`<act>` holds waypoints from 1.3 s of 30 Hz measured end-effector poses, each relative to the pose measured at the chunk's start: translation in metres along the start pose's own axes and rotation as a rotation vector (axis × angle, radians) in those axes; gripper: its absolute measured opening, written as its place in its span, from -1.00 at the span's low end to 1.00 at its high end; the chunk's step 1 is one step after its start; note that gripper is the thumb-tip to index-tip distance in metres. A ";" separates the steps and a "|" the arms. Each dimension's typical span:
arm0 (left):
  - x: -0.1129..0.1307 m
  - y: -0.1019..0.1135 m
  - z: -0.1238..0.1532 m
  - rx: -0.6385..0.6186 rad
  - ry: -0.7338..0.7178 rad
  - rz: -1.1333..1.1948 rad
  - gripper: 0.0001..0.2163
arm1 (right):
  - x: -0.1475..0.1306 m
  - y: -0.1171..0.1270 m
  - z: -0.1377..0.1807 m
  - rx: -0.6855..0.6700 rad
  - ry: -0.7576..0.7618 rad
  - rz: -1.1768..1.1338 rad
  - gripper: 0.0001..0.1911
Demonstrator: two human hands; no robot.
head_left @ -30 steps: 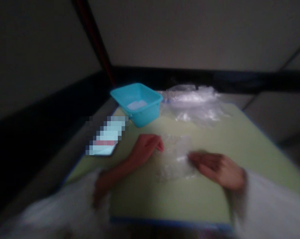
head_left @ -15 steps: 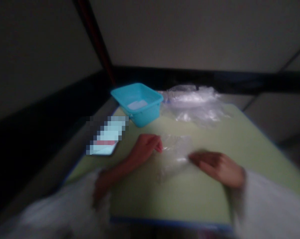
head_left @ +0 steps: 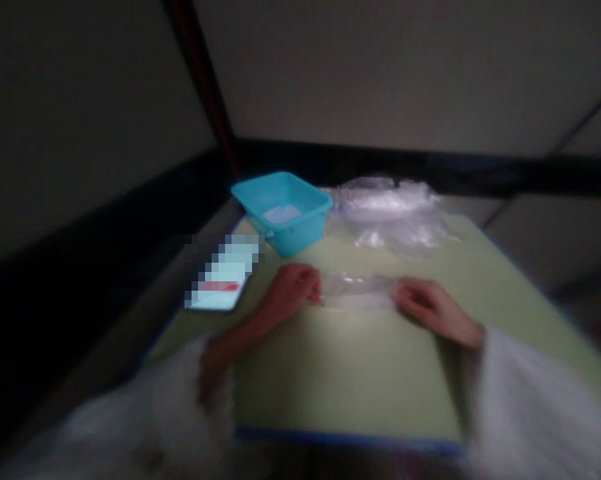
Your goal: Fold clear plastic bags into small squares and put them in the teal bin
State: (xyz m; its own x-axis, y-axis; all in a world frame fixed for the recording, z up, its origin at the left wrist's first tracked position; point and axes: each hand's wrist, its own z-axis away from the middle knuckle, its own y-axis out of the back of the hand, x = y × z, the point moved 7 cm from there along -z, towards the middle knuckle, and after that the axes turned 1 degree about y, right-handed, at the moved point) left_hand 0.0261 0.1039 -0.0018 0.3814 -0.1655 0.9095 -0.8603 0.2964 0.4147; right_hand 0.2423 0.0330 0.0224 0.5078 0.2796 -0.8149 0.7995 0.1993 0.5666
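A clear plastic bag [head_left: 358,291] stretches between my two hands as a narrow, shiny strip over the tabletop. My left hand [head_left: 295,285] is closed on its left end, fingers curled and pressed together. At the right end, my right hand [head_left: 425,300] pinches the bag between thumb and fingers. The picture is dim and blurred, so the folds of the plastic cannot be made out well.
A turquoise plastic basket [head_left: 300,237] with a white paper-like piece [head_left: 281,214] inside stands at the back left. Right of it lies a heap of clear plastic bags [head_left: 390,213]. A phone-like lit screen [head_left: 225,273] is at the left of the green table [head_left: 350,380].
My right hand has moved up and away from me. The bag, spread towards me before, is now a narrower strip between both hands. The left hand has hardly moved.
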 end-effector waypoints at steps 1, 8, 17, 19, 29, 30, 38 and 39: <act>-0.001 0.001 -0.001 0.002 -0.002 0.003 -0.76 | 0.003 0.000 -0.002 0.018 -0.036 -0.054 -0.71; -0.009 0.002 -0.005 0.017 -0.015 0.030 -0.85 | 0.022 0.002 -0.008 0.198 -0.227 -0.226 -0.60; -0.004 0.002 -0.003 0.048 0.037 0.026 -0.89 | 0.028 0.005 -0.010 0.347 -0.215 -0.109 -0.55; -0.003 0.002 -0.002 0.044 0.043 0.028 -0.89 | 0.029 0.004 -0.011 0.365 -0.213 -0.087 -0.57; -0.003 -0.001 -0.003 0.021 0.048 0.092 -0.94 | 0.022 0.005 -0.011 0.408 -0.170 0.029 -0.66; -0.003 -0.002 -0.003 0.010 0.053 0.108 -0.94 | 0.022 0.005 -0.011 0.416 -0.168 0.040 -0.66; -0.003 -0.006 -0.003 -0.020 0.058 0.143 -0.94 | 0.023 0.008 -0.012 0.419 -0.120 0.227 -0.74; -0.004 -0.006 -0.003 -0.019 0.056 0.146 -0.94 | 0.021 0.009 -0.011 0.424 -0.098 0.284 -0.75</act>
State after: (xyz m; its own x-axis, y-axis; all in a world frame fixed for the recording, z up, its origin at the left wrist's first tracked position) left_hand 0.0311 0.1060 -0.0076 0.2715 -0.0665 0.9601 -0.9016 0.3315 0.2779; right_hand 0.2561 0.0512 0.0120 0.7349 0.1740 -0.6555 0.6754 -0.2752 0.6842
